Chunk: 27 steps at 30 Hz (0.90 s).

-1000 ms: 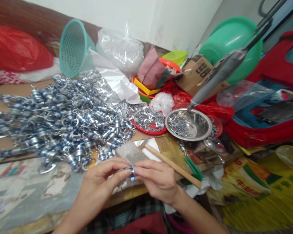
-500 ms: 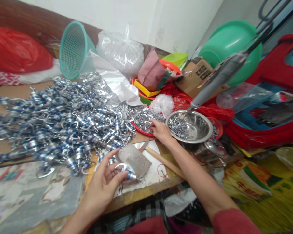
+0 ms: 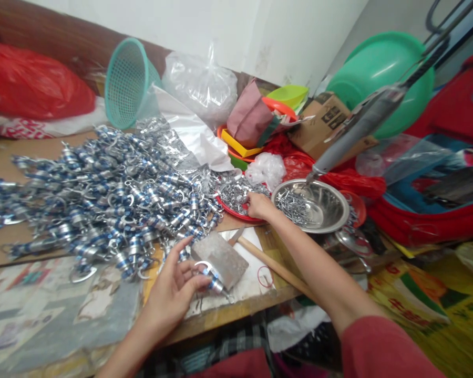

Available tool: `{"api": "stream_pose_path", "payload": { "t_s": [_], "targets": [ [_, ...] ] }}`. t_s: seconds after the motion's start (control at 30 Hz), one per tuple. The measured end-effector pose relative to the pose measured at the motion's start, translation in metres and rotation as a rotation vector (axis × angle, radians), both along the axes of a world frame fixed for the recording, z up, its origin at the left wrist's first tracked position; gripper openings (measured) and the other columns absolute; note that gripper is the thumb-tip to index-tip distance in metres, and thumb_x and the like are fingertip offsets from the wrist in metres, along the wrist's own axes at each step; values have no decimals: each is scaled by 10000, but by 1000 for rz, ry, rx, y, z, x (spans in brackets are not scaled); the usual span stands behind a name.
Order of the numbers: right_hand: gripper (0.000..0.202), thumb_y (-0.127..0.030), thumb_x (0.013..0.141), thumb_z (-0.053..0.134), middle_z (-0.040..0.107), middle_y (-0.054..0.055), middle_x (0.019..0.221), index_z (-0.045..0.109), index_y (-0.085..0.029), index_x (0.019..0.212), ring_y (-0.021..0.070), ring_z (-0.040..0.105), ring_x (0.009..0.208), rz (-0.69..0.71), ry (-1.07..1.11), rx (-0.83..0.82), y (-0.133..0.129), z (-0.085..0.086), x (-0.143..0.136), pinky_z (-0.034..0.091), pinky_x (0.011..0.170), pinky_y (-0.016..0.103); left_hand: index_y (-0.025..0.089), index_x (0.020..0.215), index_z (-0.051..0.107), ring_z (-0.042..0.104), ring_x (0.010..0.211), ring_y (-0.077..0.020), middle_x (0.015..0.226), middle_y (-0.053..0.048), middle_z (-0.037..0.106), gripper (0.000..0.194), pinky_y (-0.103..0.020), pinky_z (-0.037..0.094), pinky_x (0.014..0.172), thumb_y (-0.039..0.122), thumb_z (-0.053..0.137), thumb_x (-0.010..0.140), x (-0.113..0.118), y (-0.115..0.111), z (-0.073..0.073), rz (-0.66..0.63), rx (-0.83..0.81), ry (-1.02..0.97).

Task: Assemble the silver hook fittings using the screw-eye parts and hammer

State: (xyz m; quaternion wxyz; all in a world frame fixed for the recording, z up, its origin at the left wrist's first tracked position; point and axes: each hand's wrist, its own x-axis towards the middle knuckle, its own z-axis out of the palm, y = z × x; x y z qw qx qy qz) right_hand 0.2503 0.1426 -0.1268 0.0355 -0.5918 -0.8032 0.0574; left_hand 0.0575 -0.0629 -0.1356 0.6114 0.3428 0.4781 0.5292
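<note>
Between the thumb and fingers of my left hand (image 3: 179, 283) is a silver and blue metal fitting (image 3: 216, 285) with a hook at its upper end, held over the front of the table. My right hand (image 3: 260, 206) reaches into a red tray (image 3: 236, 212) of small silver metal parts (image 3: 236, 193); its fingers are drawn together, and their tips are hidden among the parts. A grey metal block (image 3: 220, 260) lies just beyond the held fitting. Beside the block is a wooden handle (image 3: 274, 265), partly beneath my right forearm. A large heap of similar fittings (image 3: 114, 199) covers the table's left side.
Right of the tray stands a steel bowl (image 3: 329, 207) with thin metal pins. A grey tool (image 3: 339, 142) hangs over the bowl. Behind are a teal basket (image 3: 126, 84), clear plastic bags (image 3: 201, 86), a cardboard box (image 3: 319, 118) and a green basin (image 3: 382, 68).
The fingers of my right hand have closed together and dipped into the small parts. My left hand still holds the fitting, now tilted more steeply. The whole view has shifted slightly.
</note>
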Motion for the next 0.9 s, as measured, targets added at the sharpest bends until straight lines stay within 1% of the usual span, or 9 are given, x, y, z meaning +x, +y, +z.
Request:
{"api": "stream_pose_path", "payload": {
  "t_s": [0.1,0.2,0.27,0.33,0.4,0.47,0.6,0.7,0.9],
  "targets": [
    [220,-124,714,549,672,111,891,639,-117,914,208,618,860,-2,98,48,-12,6,0,449,769,270,218,1233,263,594,629,-111,677,59,572,659,-245,500,620,155,615,679,-1,1,0,-1,12,6],
    [233,-179,805,466,673,62,920,625,-139,970,133,622,824,51,217,91,-50,15,-8,464,748,219,213,1230,264,595,621,-117,669,61,570,669,-258,501,615,151,620,667,-1,1,0,-13,8,7],
    [202,-208,817,468,683,16,876,643,-177,913,99,627,770,174,335,101,-85,17,-17,480,703,192,214,1229,262,597,621,-122,671,59,575,678,-268,502,614,150,625,659,-2,1,1,-20,5,7],
    [173,-162,789,493,693,17,790,665,-174,805,112,628,726,442,563,175,-119,15,-25,492,683,218,214,1227,261,598,614,-125,674,57,580,685,-274,503,606,157,630,654,-2,1,1,-28,2,6],
    [202,-96,772,477,694,30,771,666,-165,794,129,626,730,631,675,262,-144,10,-31,491,688,250,208,1224,265,597,607,-126,669,57,580,681,-274,500,598,161,630,652,-2,1,1,-31,7,5],
    [244,-61,776,446,691,45,812,656,-156,856,141,620,766,704,661,327,-159,5,-34,485,692,269,201,1216,273,591,597,-124,653,60,579,675,-268,495,589,159,630,645,-1,1,2,-29,19,4],
    [254,-78,819,420,678,65,833,637,-158,925,158,602,802,696,513,384,-171,4,-34,469,683,288,197,1199,290,581,592,-117,633,68,575,662,-257,489,590,154,634,635,0,1,2,-12,28,-4],
    [266,-84,836,395,665,71,822,627,-161,942,178,575,851,653,424,362,-178,8,-31,455,723,317,193,1190,298,572,596,-113,628,67,577,650,-246,484,587,153,634,634,1,1,1,2,23,-14],
    [295,-89,832,399,614,70,897,610,-195,1011,189,524,895,542,513,278,-190,3,-30,438,752,337,190,1185,302,571,614,-118,644,56,585,635,-257,485,598,155,631,644,0,0,-1,4,27,-19]
  ]
}}
